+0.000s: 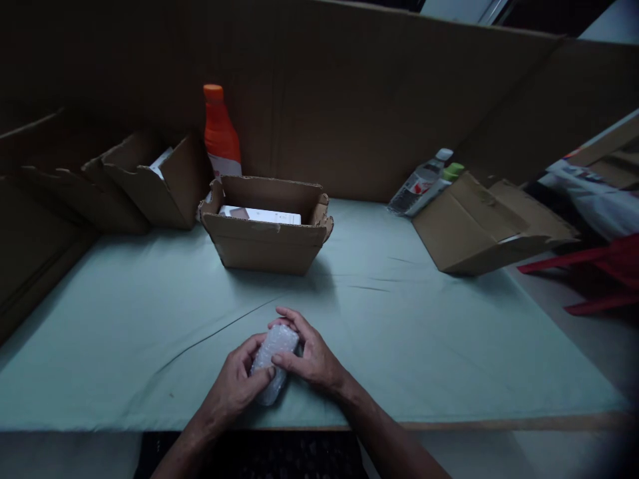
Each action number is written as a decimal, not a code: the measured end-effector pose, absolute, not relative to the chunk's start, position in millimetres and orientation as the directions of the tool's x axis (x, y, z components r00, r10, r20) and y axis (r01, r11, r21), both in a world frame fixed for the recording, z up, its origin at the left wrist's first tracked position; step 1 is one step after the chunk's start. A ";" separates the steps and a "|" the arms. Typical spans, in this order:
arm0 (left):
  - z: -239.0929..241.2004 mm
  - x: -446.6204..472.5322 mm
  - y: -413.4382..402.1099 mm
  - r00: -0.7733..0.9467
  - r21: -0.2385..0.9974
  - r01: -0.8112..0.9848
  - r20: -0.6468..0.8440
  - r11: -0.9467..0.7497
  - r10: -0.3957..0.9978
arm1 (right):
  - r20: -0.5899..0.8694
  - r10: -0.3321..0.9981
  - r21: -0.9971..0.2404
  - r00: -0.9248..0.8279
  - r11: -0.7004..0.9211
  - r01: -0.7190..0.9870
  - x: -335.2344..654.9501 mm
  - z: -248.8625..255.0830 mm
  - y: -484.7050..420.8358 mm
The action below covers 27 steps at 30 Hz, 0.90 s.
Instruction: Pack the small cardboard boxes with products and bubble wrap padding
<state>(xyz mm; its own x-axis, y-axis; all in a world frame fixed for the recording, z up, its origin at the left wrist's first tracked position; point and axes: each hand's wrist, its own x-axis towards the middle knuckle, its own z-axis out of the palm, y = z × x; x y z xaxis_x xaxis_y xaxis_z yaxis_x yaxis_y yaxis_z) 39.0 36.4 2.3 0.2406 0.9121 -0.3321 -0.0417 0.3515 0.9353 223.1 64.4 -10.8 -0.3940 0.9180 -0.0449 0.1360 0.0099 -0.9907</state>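
Observation:
Both of my hands close around a small bundle wrapped in bubble wrap (273, 356), near the front edge of the pale green table (150, 332). My left hand (234, 382) grips its left side with the thumb on top. From the right, my right hand (307, 352) curls its fingers over the bundle's far end. An open cardboard box (267, 243) with a white flat item (259, 215) inside stands a short way beyond my hands.
An orange bottle (219, 133) stands behind the open box. Folded cardboard boxes (144, 179) lean at the back left. Another cardboard box (479, 226) lies at the right with two bottles (424, 183) behind it. A tall cardboard wall (374, 100) backs the table.

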 end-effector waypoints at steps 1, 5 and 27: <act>2.1 39.5 36.1 0.254 0.938 -0.020 -0.330 0.346 0.909 | -0.056 0.908 -0.986 -0.415 0.015 0.167 223.6 -9.5 64.6; 1.3 39.4 35.6 0.247 0.942 0.005 -0.326 0.335 0.912 | -0.087 0.911 -0.972 -0.404 0.011 0.233 224.1 -3.9 66.1; 2.0 35.8 31.8 0.182 0.944 0.055 -0.330 0.325 0.926 | -0.072 0.948 -0.984 -0.309 -0.016 0.178 224.1 -2.8 66.7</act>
<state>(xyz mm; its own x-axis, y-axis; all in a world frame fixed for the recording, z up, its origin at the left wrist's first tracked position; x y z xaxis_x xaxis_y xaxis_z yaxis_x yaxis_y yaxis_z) 35.8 31.8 2.0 0.1821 0.9264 -0.3297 0.0553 0.3251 0.9441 224.1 66.7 -2.8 -0.3089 0.9484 -0.0715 0.1783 -0.0162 -0.9838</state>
